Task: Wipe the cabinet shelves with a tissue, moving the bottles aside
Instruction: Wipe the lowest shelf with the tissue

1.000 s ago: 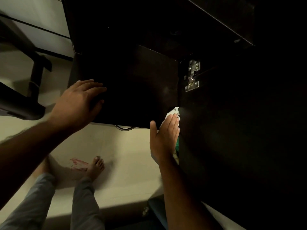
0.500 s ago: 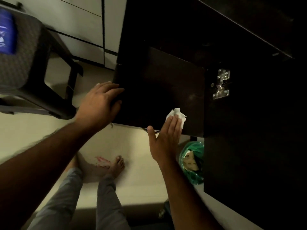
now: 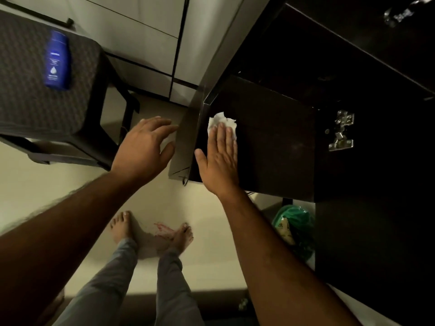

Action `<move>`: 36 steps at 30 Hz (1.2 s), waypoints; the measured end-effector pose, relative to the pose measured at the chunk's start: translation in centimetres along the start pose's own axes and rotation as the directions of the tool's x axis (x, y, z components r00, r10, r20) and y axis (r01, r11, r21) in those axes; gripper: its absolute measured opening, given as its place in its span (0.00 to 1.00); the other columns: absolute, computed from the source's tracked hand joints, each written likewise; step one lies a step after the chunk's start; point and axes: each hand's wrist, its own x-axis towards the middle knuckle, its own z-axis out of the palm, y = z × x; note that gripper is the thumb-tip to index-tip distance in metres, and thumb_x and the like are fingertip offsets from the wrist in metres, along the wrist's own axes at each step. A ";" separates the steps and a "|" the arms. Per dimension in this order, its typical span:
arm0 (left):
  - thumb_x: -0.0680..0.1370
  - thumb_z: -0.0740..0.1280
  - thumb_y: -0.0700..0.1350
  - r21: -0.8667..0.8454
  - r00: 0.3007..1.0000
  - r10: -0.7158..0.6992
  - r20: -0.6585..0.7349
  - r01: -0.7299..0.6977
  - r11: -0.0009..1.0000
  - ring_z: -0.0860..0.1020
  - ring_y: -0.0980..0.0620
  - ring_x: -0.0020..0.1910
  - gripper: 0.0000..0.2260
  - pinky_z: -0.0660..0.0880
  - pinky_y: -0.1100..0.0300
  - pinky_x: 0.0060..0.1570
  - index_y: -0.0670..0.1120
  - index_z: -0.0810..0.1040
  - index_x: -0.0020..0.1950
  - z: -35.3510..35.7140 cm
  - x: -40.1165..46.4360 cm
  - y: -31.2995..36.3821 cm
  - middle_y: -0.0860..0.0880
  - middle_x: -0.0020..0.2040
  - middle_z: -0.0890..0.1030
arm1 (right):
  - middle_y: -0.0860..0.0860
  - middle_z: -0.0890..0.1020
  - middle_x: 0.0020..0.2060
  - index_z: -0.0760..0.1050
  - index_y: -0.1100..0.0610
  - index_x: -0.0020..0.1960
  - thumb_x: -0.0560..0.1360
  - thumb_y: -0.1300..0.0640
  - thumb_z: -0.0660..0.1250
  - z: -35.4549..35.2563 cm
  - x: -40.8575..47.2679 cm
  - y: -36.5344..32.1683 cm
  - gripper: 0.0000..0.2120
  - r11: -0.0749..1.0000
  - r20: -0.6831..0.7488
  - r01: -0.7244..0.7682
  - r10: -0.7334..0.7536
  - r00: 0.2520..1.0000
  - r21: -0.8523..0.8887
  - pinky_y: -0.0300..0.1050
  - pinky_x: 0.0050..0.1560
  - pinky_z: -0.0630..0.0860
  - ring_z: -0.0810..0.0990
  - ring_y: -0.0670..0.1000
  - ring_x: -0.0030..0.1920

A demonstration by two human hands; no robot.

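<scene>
Now | right hand (image 3: 217, 161) pressed tissue (image 3: 221, 122) flat, fingers together, mid-frame | left hand (image 3: 143, 147) spread, perhaps bracing door (image 3: 256, 137) | risk: door swinging, tissue slipping.

The room is dimly lit; the cabinet (image 3: 353, 67) on the right is lost in dark, and the blue bottle (image 3: 57, 60) is blurred.

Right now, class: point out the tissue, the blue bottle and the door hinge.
tissue (image 3: 220, 122), head view: crumpled part beyond the fingertips.
blue bottle (image 3: 57, 60), head view: middle of its label.
door hinge (image 3: 341, 131), head view: metal arm.
</scene>
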 end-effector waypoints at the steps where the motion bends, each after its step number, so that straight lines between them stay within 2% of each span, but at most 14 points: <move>1: 0.80 0.64 0.46 0.004 1.000 0.009 0.011 -0.009 1.000 0.66 0.45 0.73 0.19 0.61 0.47 0.72 0.47 0.72 0.71 -0.1 0.0 -0.2 0.44 0.70 0.72 | 0.55 0.39 0.79 0.38 0.57 0.79 0.83 0.43 0.46 0.0 -0.1 0.0 0.32 1.000 -0.009 0.021 -0.021 1.000 0.006 0.53 0.77 0.36 0.33 0.53 0.78; 5: 0.80 0.64 0.46 -0.001 0.999 0.032 0.040 -0.032 0.999 0.65 0.45 0.73 0.19 0.60 0.47 0.73 0.47 0.71 0.71 -0.5 -0.1 -0.4 0.44 0.71 0.72 | 0.53 0.42 0.79 0.42 0.55 0.80 0.81 0.44 0.43 0.7 -1.9 0.3 0.31 0.988 -0.021 0.149 -0.149 0.989 0.029 0.49 0.77 0.36 0.35 0.51 0.78; 7: 0.80 0.64 0.46 -0.009 0.998 0.032 0.048 -0.032 0.999 0.66 0.46 0.73 0.19 0.61 0.47 0.72 0.47 0.72 0.71 -0.4 -0.4 -0.1 0.45 0.71 0.72 | 0.53 0.45 0.80 0.46 0.54 0.80 0.81 0.47 0.47 1.2 -3.2 0.2 0.30 0.981 -0.057 0.192 -0.189 0.980 0.039 0.50 0.78 0.40 0.38 0.51 0.79; 10: 0.80 0.65 0.46 -0.028 0.999 0.021 0.047 -0.020 0.999 0.66 0.46 0.73 0.19 0.62 0.46 0.71 0.47 0.72 0.70 0.0 -1.1 0.7 0.45 0.70 0.72 | 0.55 0.61 0.77 0.61 0.57 0.77 0.80 0.58 0.61 2.1 -5.0 -0.2 0.25 0.966 -0.211 0.225 -0.195 0.958 0.129 0.54 0.77 0.56 0.52 0.55 0.79; 14: 0.80 0.64 0.46 -0.032 0.999 -0.001 0.051 0.003 0.999 0.66 0.46 0.72 0.18 0.63 0.47 0.70 0.47 0.73 0.70 0.7 -2.4 2.0 0.46 0.70 0.72 | 0.57 0.77 0.66 0.76 0.60 0.67 0.76 0.67 0.67 3.2 -6.7 -0.1 0.19 0.936 -0.420 0.306 -0.212 0.883 0.171 0.50 0.70 0.70 0.71 0.56 0.71; 17: 0.80 0.64 0.47 -0.030 0.999 -0.008 0.046 0.009 1.000 0.68 0.46 0.70 0.17 0.65 0.48 0.68 0.47 0.73 0.69 1.1 -3.4 3.2 0.46 0.70 0.73 | 0.55 0.80 0.63 0.80 0.59 0.62 0.77 0.66 0.64 2.8 -7.5 0.8 0.15 0.916 -0.387 0.340 -0.239 0.890 0.214 0.45 0.68 0.71 0.74 0.54 0.68; 21: 0.80 0.64 0.48 -0.030 0.999 -0.023 0.047 0.025 0.999 0.70 0.47 0.68 0.18 0.67 0.50 0.65 0.48 0.73 0.69 1.0 -4.6 6.1 0.47 0.69 0.74 | 0.54 0.83 0.58 0.82 0.59 0.57 0.77 0.61 0.57 1.8 -8.6 2.8 0.17 0.908 -0.320 0.385 -0.320 0.892 0.166 0.41 0.68 0.67 0.79 0.51 0.63; 24: 0.79 0.65 0.46 -0.055 0.999 -0.016 0.033 0.018 0.998 0.73 0.47 0.65 0.17 0.69 0.51 0.64 0.47 0.75 0.68 0.9 -4.7 8.0 0.46 0.67 0.76 | 0.54 0.86 0.49 0.84 0.58 0.51 0.75 0.64 0.66 -0.2 -9.1 4.8 0.10 0.922 -0.323 0.289 -0.200 0.925 0.256 0.36 0.57 0.73 0.83 0.52 0.53; 26: 0.79 0.65 0.46 -0.045 0.999 0.007 0.038 -0.006 0.999 0.73 0.47 0.64 0.17 0.70 0.52 0.63 0.48 0.75 0.68 1.4 -4.2 8.9 0.46 0.66 0.76 | 0.56 0.85 0.42 0.84 0.57 0.47 0.75 0.62 0.66 -2.0 -8.7 6.6 0.08 0.942 -0.322 0.104 0.004 0.947 0.318 0.43 0.43 0.74 0.82 0.56 0.46; 27: 0.79 0.64 0.47 -0.043 0.999 0.019 0.040 -0.017 0.999 0.73 0.47 0.64 0.17 0.70 0.52 0.62 0.48 0.75 0.68 1.7 -3.9 9.1 0.47 0.67 0.76 | 0.56 0.84 0.41 0.85 0.56 0.48 0.75 0.61 0.66 -2.9 -8.3 7.6 0.08 0.926 -0.333 -0.020 0.156 0.930 0.378 0.44 0.41 0.73 0.81 0.57 0.44; 29: 0.80 0.64 0.47 -0.054 0.998 0.043 0.045 -0.040 0.998 0.73 0.48 0.65 0.17 0.70 0.52 0.62 0.49 0.74 0.69 2.7 -2.9 9.5 0.47 0.68 0.75 | 0.54 0.85 0.38 0.85 0.54 0.50 0.75 0.58 0.68 -4.6 -6.9 9.8 0.08 0.740 -0.293 -0.221 0.495 0.818 0.635 0.42 0.40 0.71 0.81 0.55 0.40; 31: 0.80 0.64 0.48 -0.066 0.996 0.070 0.046 -0.067 0.996 0.72 0.48 0.66 0.17 0.70 0.52 0.63 0.49 0.74 0.69 4.0 -1.3 10.1 0.48 0.68 0.74 | 0.49 0.84 0.33 0.85 0.52 0.48 0.74 0.57 0.71 -6.4 -4.9 11.9 0.05 0.405 -0.135 -0.242 0.708 0.693 0.882 0.43 0.37 0.73 0.81 0.50 0.36; 33: 0.80 0.64 0.48 -0.088 0.993 0.113 0.036 -0.110 0.990 0.71 0.47 0.67 0.17 0.68 0.51 0.65 0.49 0.74 0.69 5.2 0.6 10.9 0.48 0.69 0.74 | 0.48 0.82 0.30 0.84 0.52 0.43 0.74 0.57 0.73 -8.1 -3.4 13.6 0.02 0.144 -0.011 -0.167 0.788 0.615 0.976 0.44 0.33 0.75 0.80 0.49 0.32; 36: 0.79 0.64 0.48 -0.138 0.989 0.150 -0.022 -0.151 0.979 0.69 0.48 0.69 0.18 0.65 0.52 0.68 0.50 0.74 0.69 7.1 3.6 12.4 0.49 0.70 0.73 | 0.51 0.81 0.31 0.81 0.55 0.41 0.77 0.61 0.69 -9.4 -1.4 15.0 0.07 -0.134 0.140 -0.055 0.789 0.598 0.989 0.42 0.30 0.74 0.79 0.49 0.31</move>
